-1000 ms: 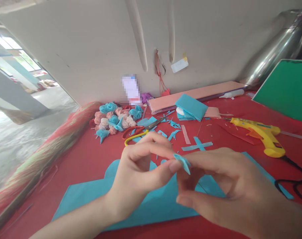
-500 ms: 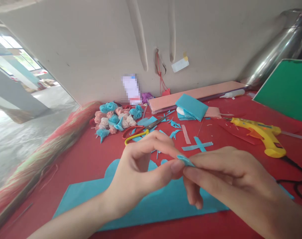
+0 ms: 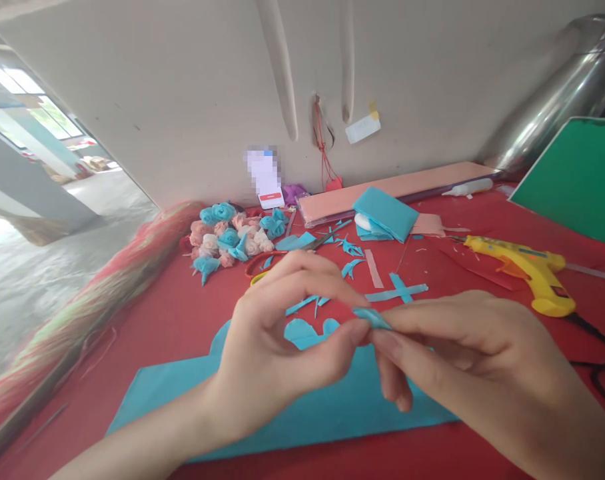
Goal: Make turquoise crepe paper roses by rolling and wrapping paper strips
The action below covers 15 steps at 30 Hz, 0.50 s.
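Observation:
Between the fingertips of both hands is a small rolled strip of blue crepe paper [image 3: 372, 319]. My left hand [image 3: 287, 340] pinches its left end with thumb and forefinger. My right hand [image 3: 447, 353] grips the other end between thumb and forefinger, its remaining fingers curled below. Under the hands lies a large blue sheet [image 3: 182, 400] with a scalloped far edge. Just past my left hand, scissors [image 3: 316, 244] with red and yellow handles are partly hidden. Blue scraps [image 3: 351, 248] and crossed blue strips [image 3: 402, 291] are strewn beyond the hands.
A heap of pink, white and blue paper roses [image 3: 227, 237] sits at the back left. A folded blue packet [image 3: 386, 213] lies by a long pink pack [image 3: 392, 190]. To the right rest a yellow glue gun [image 3: 527, 267], its black cord and a green board [image 3: 572, 180].
The rolled paper has turned slightly between the fingertips. My left fingers have shifted and arch a little more, covering more of the scissors' handles.

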Available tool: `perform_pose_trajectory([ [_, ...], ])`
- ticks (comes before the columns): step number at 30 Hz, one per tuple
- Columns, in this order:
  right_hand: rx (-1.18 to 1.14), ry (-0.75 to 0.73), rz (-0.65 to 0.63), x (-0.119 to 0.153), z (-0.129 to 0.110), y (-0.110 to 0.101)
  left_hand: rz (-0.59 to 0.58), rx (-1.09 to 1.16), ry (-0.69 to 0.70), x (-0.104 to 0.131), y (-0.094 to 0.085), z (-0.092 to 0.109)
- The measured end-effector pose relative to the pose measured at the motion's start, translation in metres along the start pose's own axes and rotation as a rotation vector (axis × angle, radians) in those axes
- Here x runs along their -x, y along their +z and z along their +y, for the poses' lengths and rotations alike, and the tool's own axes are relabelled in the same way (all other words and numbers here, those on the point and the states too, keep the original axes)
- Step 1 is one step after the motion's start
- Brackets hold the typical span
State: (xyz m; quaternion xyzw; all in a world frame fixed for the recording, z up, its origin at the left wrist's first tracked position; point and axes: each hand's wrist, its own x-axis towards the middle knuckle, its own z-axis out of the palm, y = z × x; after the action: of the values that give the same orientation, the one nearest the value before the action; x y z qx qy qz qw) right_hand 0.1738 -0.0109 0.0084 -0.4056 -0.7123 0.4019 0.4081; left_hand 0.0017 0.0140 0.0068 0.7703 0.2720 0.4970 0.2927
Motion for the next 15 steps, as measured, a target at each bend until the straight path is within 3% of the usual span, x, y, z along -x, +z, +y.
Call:
perform_pose_trajectory([
  [4, 0.019, -0.037, 0.007, 0.002, 0.001, 0.001, -0.043, -0.360, 0.442, -0.008, -0.011, 0.000],
  [6, 0.005, -0.033, 0.004, 0.002, 0.000, 0.001, -0.043, -0.531, 0.548, -0.010, -0.014, 0.004],
  [13, -0.066, 0.017, -0.002, 0.004, -0.003, 0.000, 0.126, -0.750, 0.591, -0.001, -0.010, 0.013],
  [15, -0.130, 0.053, -0.025, 0.004, -0.003, 0.000, 0.156, -0.720, 0.536, 0.001, -0.010, 0.012],
])
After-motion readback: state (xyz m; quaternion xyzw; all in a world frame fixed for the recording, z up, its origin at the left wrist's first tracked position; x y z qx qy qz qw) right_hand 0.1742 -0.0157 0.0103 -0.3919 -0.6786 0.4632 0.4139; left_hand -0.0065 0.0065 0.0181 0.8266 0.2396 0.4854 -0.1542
